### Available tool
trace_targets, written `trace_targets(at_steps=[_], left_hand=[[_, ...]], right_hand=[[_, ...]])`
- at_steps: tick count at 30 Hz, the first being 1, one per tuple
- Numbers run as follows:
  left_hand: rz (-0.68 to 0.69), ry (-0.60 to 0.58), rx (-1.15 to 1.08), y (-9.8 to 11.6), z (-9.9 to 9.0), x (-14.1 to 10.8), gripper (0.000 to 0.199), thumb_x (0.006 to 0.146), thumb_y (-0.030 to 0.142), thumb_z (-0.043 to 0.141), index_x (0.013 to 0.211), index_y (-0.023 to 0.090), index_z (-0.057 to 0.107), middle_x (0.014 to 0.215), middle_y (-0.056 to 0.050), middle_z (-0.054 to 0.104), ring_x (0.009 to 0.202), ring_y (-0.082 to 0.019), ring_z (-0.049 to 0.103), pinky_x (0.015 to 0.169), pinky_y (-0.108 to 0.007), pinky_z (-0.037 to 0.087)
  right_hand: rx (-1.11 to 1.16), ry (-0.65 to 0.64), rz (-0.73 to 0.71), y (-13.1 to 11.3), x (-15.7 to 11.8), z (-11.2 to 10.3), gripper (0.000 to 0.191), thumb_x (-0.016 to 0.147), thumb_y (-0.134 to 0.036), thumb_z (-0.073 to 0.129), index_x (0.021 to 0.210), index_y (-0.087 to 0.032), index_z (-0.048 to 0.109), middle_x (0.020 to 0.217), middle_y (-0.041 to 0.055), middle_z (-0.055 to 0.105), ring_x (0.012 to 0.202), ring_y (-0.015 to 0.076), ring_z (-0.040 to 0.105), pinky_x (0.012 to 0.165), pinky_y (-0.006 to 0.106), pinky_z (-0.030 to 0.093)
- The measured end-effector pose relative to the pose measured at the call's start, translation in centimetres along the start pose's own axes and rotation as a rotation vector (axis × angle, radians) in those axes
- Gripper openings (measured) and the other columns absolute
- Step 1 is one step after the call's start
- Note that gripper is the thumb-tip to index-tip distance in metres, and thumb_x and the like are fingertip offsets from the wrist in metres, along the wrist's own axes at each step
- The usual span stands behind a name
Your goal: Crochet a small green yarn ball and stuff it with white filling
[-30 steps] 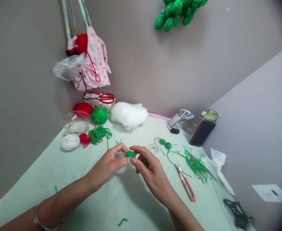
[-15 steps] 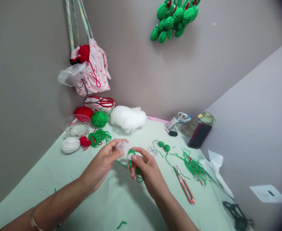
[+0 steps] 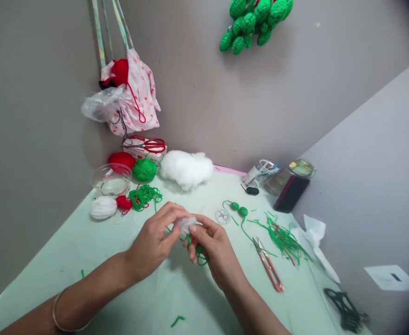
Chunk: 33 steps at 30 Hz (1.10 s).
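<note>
White tuft | pinched by left hand | touching right hand

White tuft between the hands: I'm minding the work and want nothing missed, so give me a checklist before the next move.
1. Left hand on the white tuft: ok, fingertips touch it.
2. Right hand holding the green yarn: ok, a loop hangs below its fingers.
3. What lies beneath the tuft: cannot tell, covered.
4. Snips clear of both hands: ok, lying beyond the right hand.
5. Snips' blades clear of yarn: not ok, a green strand runs to them.
</note>
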<state>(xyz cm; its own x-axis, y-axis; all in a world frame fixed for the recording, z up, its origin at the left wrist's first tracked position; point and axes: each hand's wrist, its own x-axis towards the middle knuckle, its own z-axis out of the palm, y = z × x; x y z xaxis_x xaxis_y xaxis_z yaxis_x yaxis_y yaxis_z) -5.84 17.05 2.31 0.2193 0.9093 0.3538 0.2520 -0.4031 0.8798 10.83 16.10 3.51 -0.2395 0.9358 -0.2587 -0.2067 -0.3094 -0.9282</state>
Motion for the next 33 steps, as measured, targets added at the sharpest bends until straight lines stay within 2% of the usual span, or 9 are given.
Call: trace_targets(at_steps=[4,7,10,12,16,20,26,30,33], left_hand=[[0.091,-0.106,0.03,-0.5,-0.4,0.0,0.034,0.097,0.02,0.057,0.128,0.026,0.07,0.127,-0.011,0.066,0.121,-0.027,0.062,0.105,-0.038,0.048],[0.05,-0.078,-0.052,0.1,-1.3,0.5,0.024,0.099,0.023,0.057,0.11,0.026,0.078,0.109,-0.008,0.07,0.102,-0.022,0.067,0.092,-0.033,0.053],[-0.181,0.026,-0.235,1.3,-2.0,0.8,0.013,0.096,0.031,0.063,0.1,0.025,0.074,0.088,-0.001,0.068,0.074,-0.016,0.064,0.074,-0.029,0.052],[-0.276,-0.01,-0.316,2.0,-2.0,0.9,0.01,0.092,0.033,0.068,0.096,0.024,0.069,0.077,0.003,0.064,0.067,-0.014,0.06,0.069,-0.028,0.049],[-0.315,-0.12,-0.314,2.3,-1.1,0.6,0.013,0.092,0.031,0.066,0.084,0.021,0.064,0.077,0.002,0.064,0.077,-0.015,0.062,0.078,-0.029,0.048],[-0.328,0.024,-0.362,1.5,-0.1,0.4,0.015,0.088,0.031,0.07,0.093,0.021,0.06,0.098,0.0,0.062,0.089,-0.016,0.063,0.081,-0.029,0.051],[-0.408,-0.107,-0.49,1.2,0.1,0.5,0.022,0.092,0.039,0.066,0.095,0.022,0.052,0.071,0.006,0.057,0.058,-0.012,0.055,0.051,-0.024,0.045],[-0.397,-0.026,-0.474,1.6,-0.1,0.4,0.022,0.091,0.035,0.068,0.085,0.021,0.052,0.069,0.006,0.056,0.055,-0.009,0.052,0.054,-0.023,0.045],[-0.373,-0.001,-0.435,2.1,0.0,0.2,0.019,0.091,0.031,0.068,0.084,0.02,0.055,0.074,0.006,0.056,0.062,-0.009,0.057,0.062,-0.024,0.048]], right_hand=[[0.004,0.067,-0.045,0.0,0.1,-0.5,0.04,0.079,-0.046,0.081,0.105,-0.018,0.069,0.06,-0.0047,0.062,0.048,0.0099,0.057,0.048,0.022,0.043],[-0.027,0.055,-0.074,0.0,0.2,-0.7,0.041,0.081,-0.046,0.081,0.109,-0.019,0.069,0.062,-0.0042,0.063,0.05,0.0106,0.059,0.05,0.023,0.044],[-0.06,0.078,-0.117,-0.1,0.0,-0.6,0.043,0.083,-0.046,0.079,0.115,-0.019,0.067,0.062,-0.0039,0.064,0.053,0.0119,0.061,0.051,0.023,0.046],[-0.074,0.093,-0.15,-0.3,-0.2,-0.5,0.042,0.084,-0.045,0.077,0.116,-0.019,0.066,0.062,-0.0057,0.06,0.054,0.0119,0.062,0.053,0.024,0.048],[-0.123,0.096,-0.249,-0.3,-0.9,0.0,0.037,0.087,-0.04,0.073,0.118,-0.022,0.066,0.07,-0.0076,0.055,0.056,0.0106,0.064,0.058,0.025,0.052],[-0.215,0.077,-0.337,0.2,-1.1,0.2,0.031,0.092,-0.034,0.067,0.121,-0.024,0.065,0.074,-0.0066,0.054,0.059,0.0094,0.062,0.059,0.024,0.052],[-0.289,0.037,-0.337,0.0,-1.2,-0.2,0.033,0.093,-0.028,0.061,0.126,-0.026,0.064,0.077,-0.0054,0.057,0.062,0.0085,0.061,0.06,0.023,0.05],[-0.319,-0.019,-0.312,-0.4,-1.2,0.0,0.044,0.087,-0.021,0.064,0.131,-0.025,0.06,0.081,-0.0049,0.06,0.067,0.0099,0.064,0.064,0.024,0.052],[-0.312,0.049,-0.302,-0.1,-1.0,0.0,0.039,0.085,-0.024,0.067,0.124,-0.024,0.062,0.072,-0.0074,0.056,0.059,0.0091,0.06,0.056,0.023,0.048]])
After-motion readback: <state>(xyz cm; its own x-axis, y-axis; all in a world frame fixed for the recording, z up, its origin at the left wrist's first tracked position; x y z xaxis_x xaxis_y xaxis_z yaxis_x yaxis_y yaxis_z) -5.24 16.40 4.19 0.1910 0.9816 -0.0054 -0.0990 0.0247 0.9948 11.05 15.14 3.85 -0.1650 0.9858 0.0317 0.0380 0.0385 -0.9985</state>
